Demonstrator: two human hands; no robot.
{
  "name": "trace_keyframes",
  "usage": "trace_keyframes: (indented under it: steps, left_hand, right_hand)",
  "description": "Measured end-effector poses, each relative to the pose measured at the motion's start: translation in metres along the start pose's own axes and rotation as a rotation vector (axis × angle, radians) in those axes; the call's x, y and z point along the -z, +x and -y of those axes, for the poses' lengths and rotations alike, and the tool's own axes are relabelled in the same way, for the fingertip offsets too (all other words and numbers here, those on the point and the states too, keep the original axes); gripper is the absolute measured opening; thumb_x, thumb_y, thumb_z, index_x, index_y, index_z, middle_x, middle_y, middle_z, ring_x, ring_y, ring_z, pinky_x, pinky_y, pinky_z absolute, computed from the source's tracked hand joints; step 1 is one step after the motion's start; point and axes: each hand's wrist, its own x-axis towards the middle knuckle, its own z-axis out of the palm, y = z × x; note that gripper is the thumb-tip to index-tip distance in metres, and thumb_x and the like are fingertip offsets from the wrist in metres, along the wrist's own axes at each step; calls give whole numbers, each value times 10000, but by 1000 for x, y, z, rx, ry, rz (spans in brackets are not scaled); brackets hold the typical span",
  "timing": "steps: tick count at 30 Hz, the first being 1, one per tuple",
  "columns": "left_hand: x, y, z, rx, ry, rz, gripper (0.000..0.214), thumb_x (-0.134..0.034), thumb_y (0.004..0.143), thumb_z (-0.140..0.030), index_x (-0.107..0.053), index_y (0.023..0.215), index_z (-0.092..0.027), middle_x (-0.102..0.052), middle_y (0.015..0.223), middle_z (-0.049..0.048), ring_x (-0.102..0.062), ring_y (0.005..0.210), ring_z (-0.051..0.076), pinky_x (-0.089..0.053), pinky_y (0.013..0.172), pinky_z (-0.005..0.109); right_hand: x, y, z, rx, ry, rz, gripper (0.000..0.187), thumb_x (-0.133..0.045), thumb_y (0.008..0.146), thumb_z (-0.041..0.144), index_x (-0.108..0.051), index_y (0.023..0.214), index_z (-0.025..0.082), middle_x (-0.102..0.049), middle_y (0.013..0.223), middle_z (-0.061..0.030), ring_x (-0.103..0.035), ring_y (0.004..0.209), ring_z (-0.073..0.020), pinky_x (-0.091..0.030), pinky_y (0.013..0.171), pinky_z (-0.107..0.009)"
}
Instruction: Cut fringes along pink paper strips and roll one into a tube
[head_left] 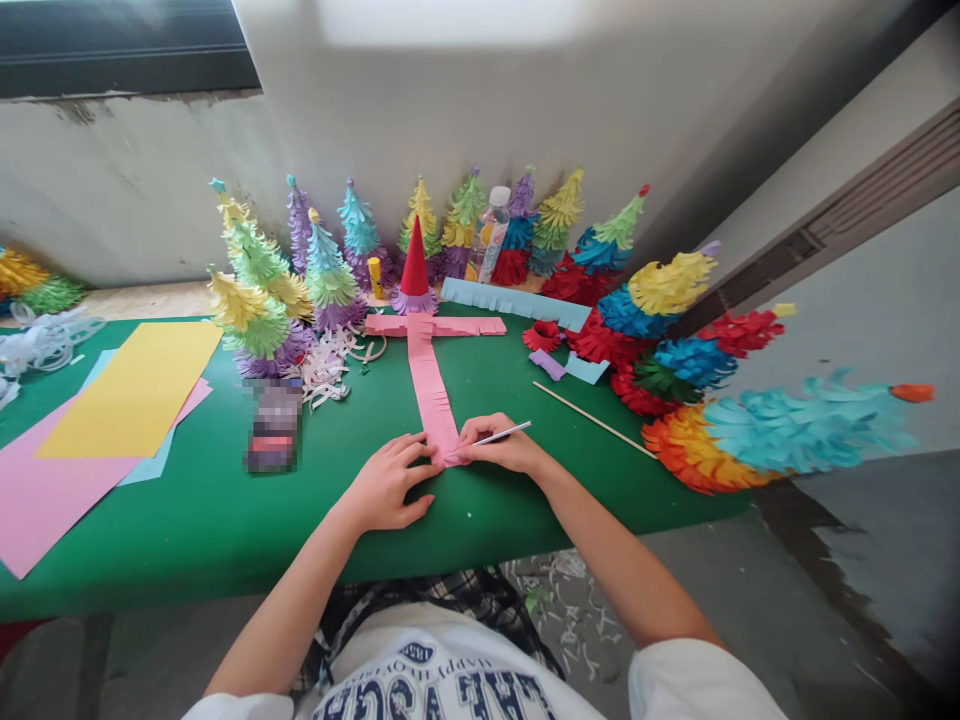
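A pink fringed paper strip (429, 375) runs lengthwise toward me on the green table, with short cuts along its right edge. My left hand (390, 482) lies at the strip's near end, fingers spread and fingertips pressing on the paper's left side. My right hand (501, 443) is closed around a slim silver pen-like stick (511, 432), its fingers at the strip's near right edge. The stick's tip is hidden by the fingers. Beyond the strip's far end lies a second pink strip (480, 326), crosswise. A red paper cone (414, 265) with a lilac fringe stands behind it.
Colourful paper trees (259, 250) line the table's back and right side. A bottle (491, 238), a yellow glue stick (375, 278) and a light blue fringed strip (517, 302) are among them. Paper sheets (135, 385), a blurred object (273, 425) and a thin wooden stick (596, 420) lie nearer.
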Motion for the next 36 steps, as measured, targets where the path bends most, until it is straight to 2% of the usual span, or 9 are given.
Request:
trace_keyframes:
  steps: [8, 19, 36]
  left_hand:
    - [1, 0, -1, 7, 1, 3, 408, -581, 784, -296, -601, 1185, -229, -570, 1228, 80, -418, 1286, 277, -347, 1073, 455]
    - [2, 0, 0, -3, -3, 3, 416, -592, 781, -290, -593, 1192, -230, -567, 1230, 79, -413, 1290, 275, -350, 1074, 453]
    - [2, 0, 0, -11, 1, 4, 427, -590, 785, -286, -577, 1208, -229, -556, 1238, 83, -408, 1295, 276, -343, 1083, 455]
  right_hand:
    - [1, -4, 2, -28, 66, -22, 282, -801, 585, 353, -610, 570, 147, -677, 692, -31, -646, 607, -152, -525, 598, -277]
    - [16, -15, -1, 4, 45, -27, 245, -777, 629, 329, -616, 588, 147, -677, 692, -38, -643, 625, -152, -510, 595, -270]
    - [26, -21, -7, -31, 96, -74, 250, -779, 623, 312, -592, 578, 152, -658, 630, -21, -625, 580, -139, -500, 576, -263]
